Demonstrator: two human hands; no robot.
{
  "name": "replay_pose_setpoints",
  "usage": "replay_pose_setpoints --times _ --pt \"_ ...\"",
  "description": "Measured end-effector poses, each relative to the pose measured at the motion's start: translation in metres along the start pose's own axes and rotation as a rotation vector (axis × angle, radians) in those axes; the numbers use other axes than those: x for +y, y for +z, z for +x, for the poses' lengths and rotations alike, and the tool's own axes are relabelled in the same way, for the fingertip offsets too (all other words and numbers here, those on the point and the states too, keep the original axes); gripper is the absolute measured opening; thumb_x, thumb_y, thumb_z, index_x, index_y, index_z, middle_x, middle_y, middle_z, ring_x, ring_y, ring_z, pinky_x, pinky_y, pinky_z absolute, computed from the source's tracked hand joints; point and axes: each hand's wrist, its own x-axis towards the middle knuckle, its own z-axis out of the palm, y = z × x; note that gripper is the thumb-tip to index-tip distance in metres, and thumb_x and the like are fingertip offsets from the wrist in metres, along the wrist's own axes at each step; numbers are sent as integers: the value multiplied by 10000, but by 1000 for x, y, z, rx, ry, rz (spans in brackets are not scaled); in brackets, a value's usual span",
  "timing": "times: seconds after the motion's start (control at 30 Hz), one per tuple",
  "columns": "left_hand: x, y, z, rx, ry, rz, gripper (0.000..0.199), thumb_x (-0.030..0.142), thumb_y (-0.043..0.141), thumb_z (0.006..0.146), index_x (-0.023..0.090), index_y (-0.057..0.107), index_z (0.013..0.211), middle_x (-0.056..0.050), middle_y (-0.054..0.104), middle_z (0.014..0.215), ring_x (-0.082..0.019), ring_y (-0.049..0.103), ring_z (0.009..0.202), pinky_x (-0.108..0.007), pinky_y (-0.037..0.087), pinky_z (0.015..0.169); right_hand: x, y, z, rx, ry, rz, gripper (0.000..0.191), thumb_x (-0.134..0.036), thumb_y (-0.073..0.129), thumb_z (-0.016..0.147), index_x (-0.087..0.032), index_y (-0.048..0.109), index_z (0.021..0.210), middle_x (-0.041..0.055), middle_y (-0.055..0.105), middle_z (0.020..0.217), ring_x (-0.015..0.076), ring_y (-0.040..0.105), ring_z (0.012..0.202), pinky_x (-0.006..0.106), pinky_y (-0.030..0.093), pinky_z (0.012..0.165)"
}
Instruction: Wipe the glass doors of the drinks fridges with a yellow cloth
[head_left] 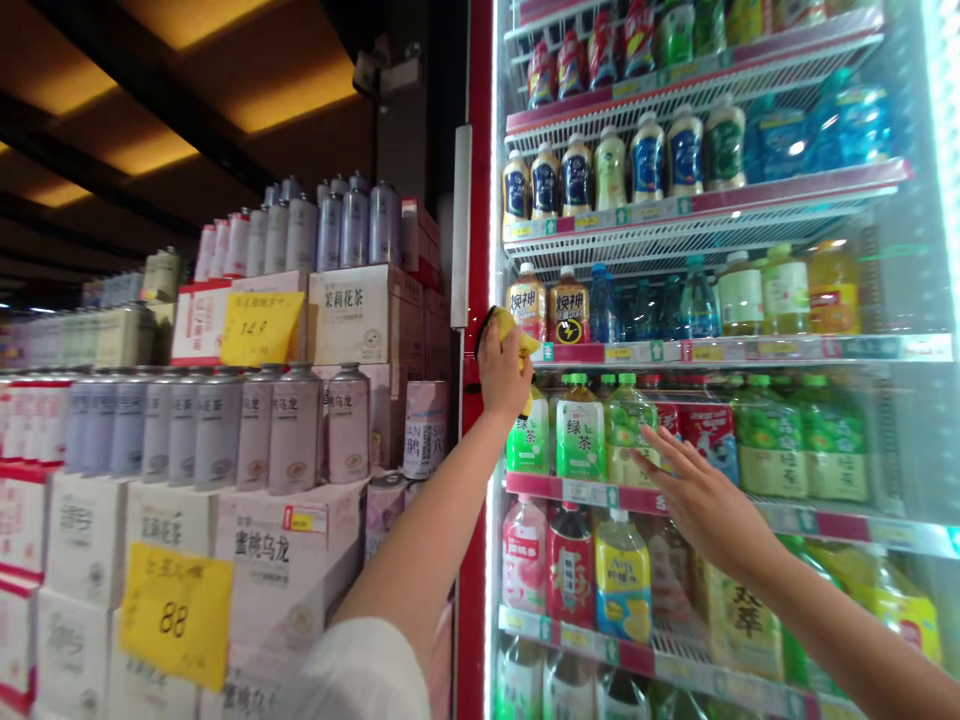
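My left hand (504, 375) is closed on a yellow cloth (519, 338) with a dark edge. It is at the left edge of a lit drinks cooler, by the red frame (480, 250); whether the cloth touches the frame or the surface beside it, I cannot tell. My right hand (694, 490) is open, its fingers spread, in front of the shelf of green-capped bottles (766, 440). No object shows in it, and whether it rests on glass is unclear. Near my left hand stand an energy drink bottle (570, 305) and a green tea bottle (580, 430).
Several cooler shelves hold bottles, with a price rail (750, 352) along each front edge. To the left, white cartons (281, 580) are stacked, topped with pale cans (349, 425). Yellow price signs (176, 615) hang on the cartons. A light vertical handle-like strip (463, 225) runs beside the red frame.
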Motion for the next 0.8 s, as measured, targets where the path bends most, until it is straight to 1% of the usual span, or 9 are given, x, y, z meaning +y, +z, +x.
replay_pose_setpoints --times 0.1,0.17,0.3,0.37,0.43,0.6,0.63,0.73,0.8 --pt "-9 -10 -35 -156 220 -1 562 151 611 875 250 522 1421 -99 332 1663 -283 277 1559 -492 280 1274 4 -9 0 -9 -33 -15 729 0 454 899 -272 418 1574 104 313 1675 302 361 1518 522 439 1188" --pt "-22 -20 -48 -180 226 11 585 133 595 871 251 506 1437 -102 332 1665 -277 304 1550 -486 309 1262 8 -16 2 -30 -48 -43 659 -7 470 898 -237 516 1513 114 369 1651 294 398 1502 487 473 1164" --pt "-28 -17 -17 -26 40 10 550 147 577 881 218 500 1422 -134 343 1659 -305 336 1532 -524 335 1243 17 -29 11 -50 -37 -89 549 -35 473 911 -197 623 1414 132 458 1602 284 454 1471 442 541 1091" --pt "-13 -5 1 64 -35 1 536 161 574 893 204 493 1421 -147 344 1657 -327 319 1538 -555 335 1237 22 -33 18 -29 -19 -94 547 -44 468 913 -203 626 1412 129 477 1590 275 475 1457 425 542 1087" --pt "4 6 1 90 -33 4 532 166 560 906 204 488 1431 -147 319 1668 -341 282 1553 -580 324 1238 27 -36 24 -1 4 -108 533 -57 465 923 -201 630 1409 132 489 1582 277 494 1443 426 533 1095" --pt "17 2 -51 -197 353 -25 628 112 609 842 286 510 1437 -75 346 1665 -293 289 1557 -540 314 1262 43 -43 27 18 56 -172 501 -94 463 955 -205 626 1415 134 479 1587 286 510 1427 450 523 1092" --pt "16 0 -54 -212 368 -20 642 102 620 830 298 516 1432 -71 379 1648 -293 322 1542 -557 302 1265 47 -45 26 11 56 -181 506 -90 463 953 -207 624 1417 130 484 1584 285 512 1426 453 513 1100" --pt "27 6 -29 -98 171 -14 628 111 607 853 296 504 1444 -93 407 1627 -332 366 1516 -657 270 1251 62 -51 21 -5 73 -201 491 -97 465 952 -213 644 1395 117 497 1577 285 512 1423 456 505 1100" --pt "52 21 2 6 23 -70 590 133 582 886 269 493 1454 -111 370 1644 -365 323 1533 -683 287 1234 73 -55 17 -7 94 -215 473 -119 461 964 -217 651 1386 113 493 1581 285 509 1425 458 512 1090"
